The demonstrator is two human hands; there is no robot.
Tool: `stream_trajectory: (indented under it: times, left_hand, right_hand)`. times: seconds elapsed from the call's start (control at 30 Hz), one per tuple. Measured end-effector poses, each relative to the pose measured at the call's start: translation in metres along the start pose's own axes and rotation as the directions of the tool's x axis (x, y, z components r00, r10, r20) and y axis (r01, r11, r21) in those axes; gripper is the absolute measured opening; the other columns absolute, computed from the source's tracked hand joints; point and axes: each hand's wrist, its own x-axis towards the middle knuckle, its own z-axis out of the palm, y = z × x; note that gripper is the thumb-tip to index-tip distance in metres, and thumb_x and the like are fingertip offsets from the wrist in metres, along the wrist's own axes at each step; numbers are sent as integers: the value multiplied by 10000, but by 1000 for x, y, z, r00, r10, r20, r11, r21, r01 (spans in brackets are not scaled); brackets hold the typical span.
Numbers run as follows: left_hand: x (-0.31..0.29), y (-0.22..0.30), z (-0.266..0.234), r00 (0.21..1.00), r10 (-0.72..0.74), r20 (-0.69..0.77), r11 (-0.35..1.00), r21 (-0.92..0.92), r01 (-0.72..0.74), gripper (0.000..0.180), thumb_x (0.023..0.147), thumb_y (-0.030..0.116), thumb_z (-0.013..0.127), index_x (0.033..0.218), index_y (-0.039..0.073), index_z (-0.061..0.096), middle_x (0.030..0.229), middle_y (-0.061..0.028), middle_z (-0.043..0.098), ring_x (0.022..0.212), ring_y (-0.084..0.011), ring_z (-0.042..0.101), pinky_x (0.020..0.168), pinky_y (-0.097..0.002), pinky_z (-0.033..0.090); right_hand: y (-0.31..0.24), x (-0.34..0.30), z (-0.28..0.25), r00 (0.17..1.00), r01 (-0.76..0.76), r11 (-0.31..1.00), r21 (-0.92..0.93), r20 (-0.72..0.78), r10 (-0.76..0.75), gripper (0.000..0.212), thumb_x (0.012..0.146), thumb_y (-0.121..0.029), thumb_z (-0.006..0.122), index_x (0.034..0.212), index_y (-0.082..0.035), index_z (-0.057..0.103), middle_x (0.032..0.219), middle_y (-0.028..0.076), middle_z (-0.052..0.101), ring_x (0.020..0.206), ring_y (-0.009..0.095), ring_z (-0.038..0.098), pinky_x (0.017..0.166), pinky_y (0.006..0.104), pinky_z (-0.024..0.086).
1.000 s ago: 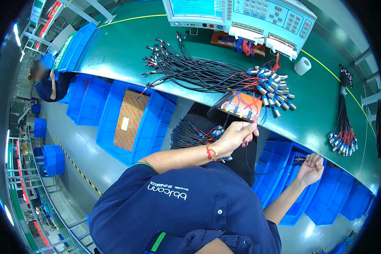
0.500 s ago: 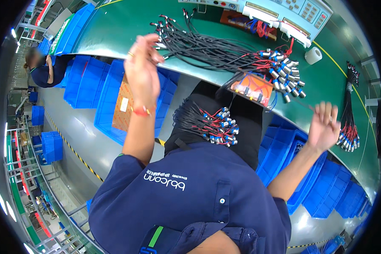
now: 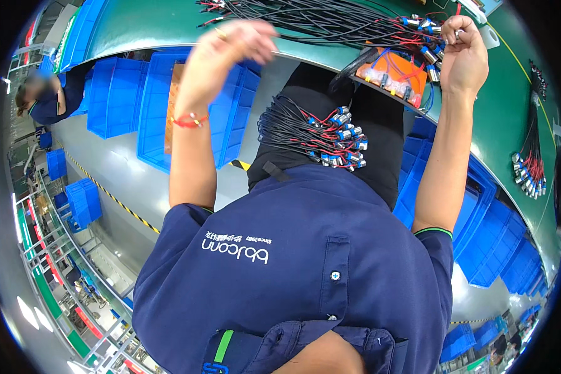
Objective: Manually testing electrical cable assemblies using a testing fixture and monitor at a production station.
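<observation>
A bundle of black cables [image 3: 318,22] lies across the green bench, with red wires and silver-and-blue round metal connectors [image 3: 431,56] at its right end. My right hand [image 3: 465,59] is at these connectors, its fingers curled closed; what they pinch, if anything, is hidden. Over the bench's front edge, just below the cables, my left hand [image 3: 234,50] is held with loosely bent fingers and nothing visible in it. An orange board [image 3: 393,71] with small terminals and a thick black lead sits at the edge between my hands. On my lap rests a second bunch of connector cables [image 3: 318,134].
Another tied cable bunch [image 3: 531,143] lies at the bench's right. A white roll [image 3: 489,37] stands behind my right hand. Blue bins [image 3: 199,112] stand below the bench on both sides. At the far left sits another person [image 3: 47,100].
My right hand has swung up and inward from the bench's right edge to the connectors. My left hand has turned, its fingers now pointing right. The view has shifted, so the bench sits higher.
</observation>
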Motion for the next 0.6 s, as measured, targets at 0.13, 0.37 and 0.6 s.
stream_trajectory:
  times: [0.13, 0.37, 0.6]
  left_hand:
    - [-25, -39, 59, 947, -231, 222, 934, 323, 151, 209, 937, 191, 599, 1000, 16, 696, 936, -77, 699, 849, -175, 658, 789, -302, 515]
    - [-33, -108, 117, 982, -103, 158, 448, 889, -96, 145, 826, 216, 680, 826, 74, 706, 839, -86, 586, 910, -283, 541, 763, -396, 410]
    - [-21, -81, 134, 990, -77, 115, 879, 476, 13, 119, 897, 133, 590, 891, 15, 593, 774, -100, 595, 723, -225, 590, 666, -352, 465]
  right_hand:
    - [3, 3, 1, 999, 28, 999, -36, -34, -30, 196, 838, -66, 346, 840, 38, 513, 768, 79, 457, 740, 151, 406, 741, 273, 354]
    - [-4, -11, 18, 907, 357, 463, -811, 182, -381, 259, 873, -80, 429, 976, -5, 655, 890, 68, 585, 864, 185, 513, 823, 288, 398]
    - [-44, -119, 48, 826, 563, 477, -675, 480, -295, 329, 788, -58, 632, 1116, -66, 619, 1042, 122, 610, 1028, 302, 541, 972, 443, 367]
